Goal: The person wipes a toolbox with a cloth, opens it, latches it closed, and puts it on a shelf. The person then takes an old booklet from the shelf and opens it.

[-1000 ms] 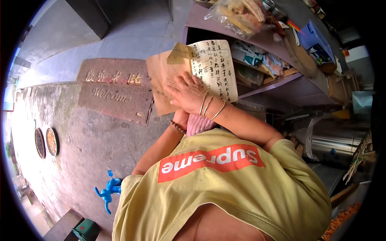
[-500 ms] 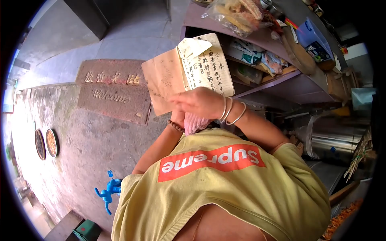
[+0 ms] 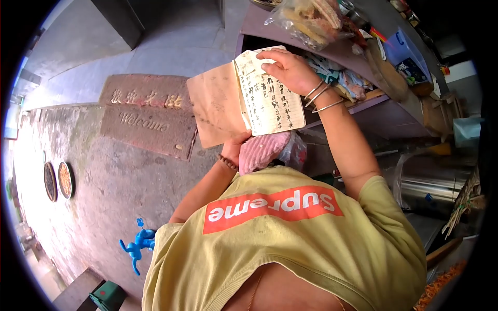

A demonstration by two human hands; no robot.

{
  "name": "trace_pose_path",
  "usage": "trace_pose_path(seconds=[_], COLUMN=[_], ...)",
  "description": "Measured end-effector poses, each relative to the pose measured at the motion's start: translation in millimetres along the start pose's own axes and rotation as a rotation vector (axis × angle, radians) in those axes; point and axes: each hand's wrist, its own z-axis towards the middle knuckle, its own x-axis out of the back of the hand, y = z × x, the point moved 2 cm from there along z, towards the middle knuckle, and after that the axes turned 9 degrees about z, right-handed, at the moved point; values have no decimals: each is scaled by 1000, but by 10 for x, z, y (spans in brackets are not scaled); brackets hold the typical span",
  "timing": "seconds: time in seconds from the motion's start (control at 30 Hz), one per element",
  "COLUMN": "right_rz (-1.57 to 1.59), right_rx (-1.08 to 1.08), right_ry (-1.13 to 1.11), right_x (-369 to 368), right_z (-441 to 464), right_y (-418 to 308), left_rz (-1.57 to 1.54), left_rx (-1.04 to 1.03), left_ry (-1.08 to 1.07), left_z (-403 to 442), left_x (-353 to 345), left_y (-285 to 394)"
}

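Note:
An open notebook (image 3: 218, 103) with a brown cover and handwritten characters on its right page lies spread in front of me. My left hand (image 3: 237, 147), wearing a beaded bracelet, grips the notebook's bottom edge near the spine, thumb on top; its other fingers are hidden underneath. My right hand (image 3: 293, 72), with silver bangles, rests over the upper part of the right page, fingers stretched toward the top edge. Below the notebook, close to my left hand, is a pink ribbed fabric item (image 3: 263, 152). Beside that shows a clear plastic bag (image 3: 294, 150).
A welcome mat (image 3: 142, 116) lies on the concrete floor at left. At upper right, a shelf unit (image 3: 371, 114) holds folded cloths, a bagged item (image 3: 308, 23) and a blue basket (image 3: 404, 52). Round trays (image 3: 66, 180) and a blue balloon-like figure (image 3: 137, 246) are at left.
My right hand has moved from the lower middle of the notebook up to the right page's top. The folded flap at the page top now lies flat or is covered.

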Motion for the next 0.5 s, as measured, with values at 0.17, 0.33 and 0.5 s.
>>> trace_pose_path(seconds=[0.17,0.33,0.5], right_rz=[-107,-175,-119], right_rx=[-1,56,-104], right_ry=[-65,96,44], right_x=[-87,-30,-50], right_z=[77,145,114], right_y=[-57,85,128], left_rz=[-34,-35,-4], left_rx=[6,-5,-19], left_ry=[32,42,44], left_z=[4,-4,3], left_x=[55,27,22], left_y=[3,8,2])
